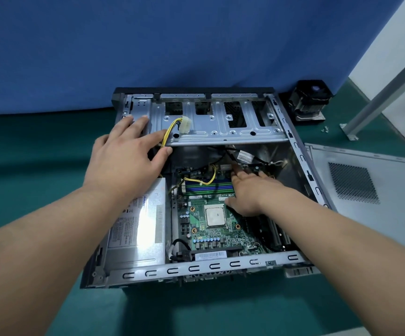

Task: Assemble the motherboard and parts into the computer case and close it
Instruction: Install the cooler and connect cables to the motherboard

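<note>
An open computer case [211,264] lies on its side on the green table. A green motherboard [220,235] sits inside it, with a bare silver processor [215,215] in its socket and blue and green memory slots [208,186] behind. My left hand [128,156] rests flat with straight fingers on the metal drive cage [220,127], thumb beside a yellow-wired white power connector [185,124]. My right hand [250,190] reaches into the case with extended fingers touching the board's far right area near the black cables [245,157]. A silver power supply [138,229] fills the case's left side.
The grey side panel [371,190] with its mesh vent lies flat to the right of the case. A black cooler with fan [311,100] stands at the back right, small screws [325,129] beside it. A blue wall closes the back; a metal post [378,98] slants at right.
</note>
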